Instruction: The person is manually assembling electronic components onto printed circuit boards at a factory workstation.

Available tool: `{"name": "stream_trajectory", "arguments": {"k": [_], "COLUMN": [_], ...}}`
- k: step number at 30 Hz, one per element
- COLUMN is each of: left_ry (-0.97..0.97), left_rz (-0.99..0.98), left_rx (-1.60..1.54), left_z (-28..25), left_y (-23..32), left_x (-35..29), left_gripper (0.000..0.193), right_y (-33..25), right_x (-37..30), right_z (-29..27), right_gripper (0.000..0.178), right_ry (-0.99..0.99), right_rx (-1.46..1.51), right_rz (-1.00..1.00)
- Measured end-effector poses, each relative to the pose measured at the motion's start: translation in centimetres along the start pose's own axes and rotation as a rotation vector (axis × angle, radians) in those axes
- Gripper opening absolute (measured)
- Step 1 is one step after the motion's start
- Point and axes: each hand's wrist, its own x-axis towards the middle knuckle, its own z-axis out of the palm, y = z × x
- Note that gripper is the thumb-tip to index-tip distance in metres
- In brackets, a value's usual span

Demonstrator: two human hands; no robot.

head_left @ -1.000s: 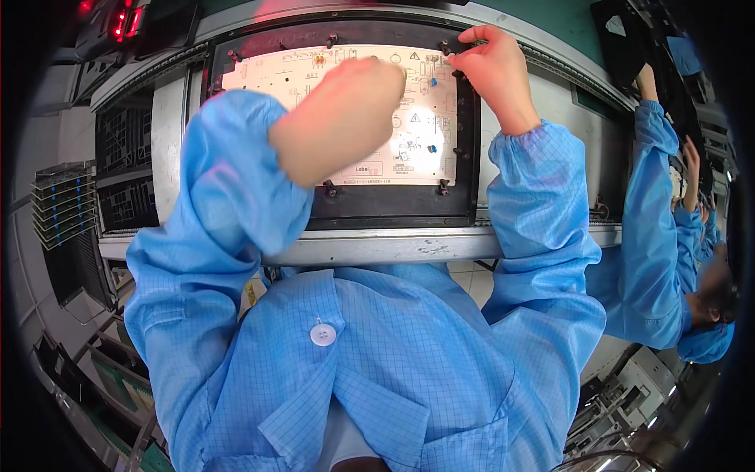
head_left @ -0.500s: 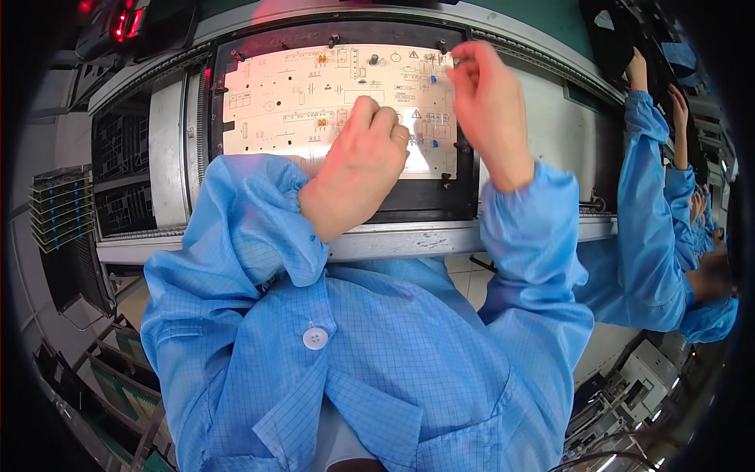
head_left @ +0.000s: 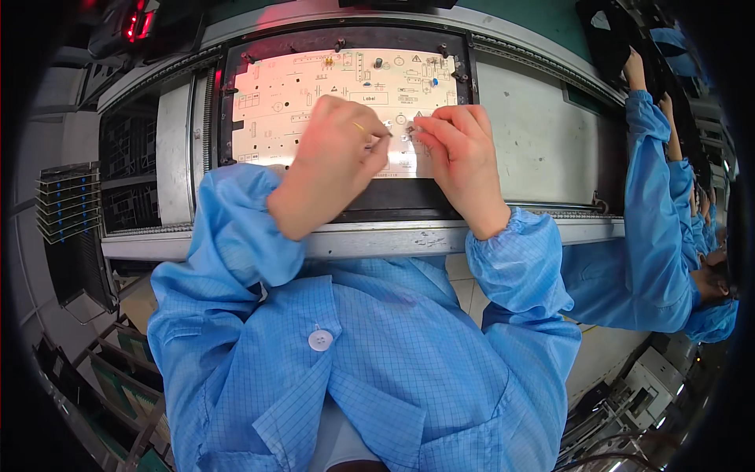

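Circuit board [head_left: 346, 79] lying flat in black frame, both hands working close above it

Position: the pale board sits within the black frame [head_left: 393, 200], with dark clips [head_left: 340, 45] spaced along its border and a metal rail [head_left: 409, 243] on the near side. Fitted parts in view include a blue component [head_left: 435, 82] toward the far right corner, a dark cylindrical component [head_left: 378, 63] and small yellow parts [head_left: 329, 61] near the far edge.

Hands: the left hand [head_left: 334, 149] is over the board's middle, thumb and forefinger drawn together. The right hand [head_left: 464, 149] is just to its right, fingertips bunched near the surface. Whether either pinches a small part cannot be told.

Handling assessment: the board is judged light, stiff and thin, liable to crack if flexed. Its face looks smooth and may be slippery. Grip should be taken at opposite bare edges, clear of the components, whose leads probably bend easily.
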Motion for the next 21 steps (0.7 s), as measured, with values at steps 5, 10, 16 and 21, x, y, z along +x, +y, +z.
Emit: {"name": "stream_trajectory", "arguments": {"k": [5, 10, 16, 21], "left_ry": [-0.086, -0.198, -0.125, 0.135], "left_rz": [-0.814, -1.09, -0.943, -0.642], "left_rx": [-1.042, -1.628, -1.323, -1.293], "left_z": [-4.5, -6.6, -5.4, -2.4], "left_y": [-1.9, -3.7, -3.6, -9.3], "left_x": [-0.1, -0.8, 5.1, 18.2], "left_gripper": [0.016, 0.018, 0.02, 0.024], "right_y": [0.5, 0.5, 1.7, 3.1], "right_x": [2.3, 2.9, 9.6, 19.4], "right_z": [1.9, 2.5, 0.7, -0.2], "right_gripper": [0.016, 0.013, 0.012, 0.015], "right_ry": [-0.092, -0.205, -0.009, 0.222], "right_rx": [0.085, 0.067, 0.031, -0.026], "right_rz": [-0.098, -0.131, -0.108, -0.106]}}
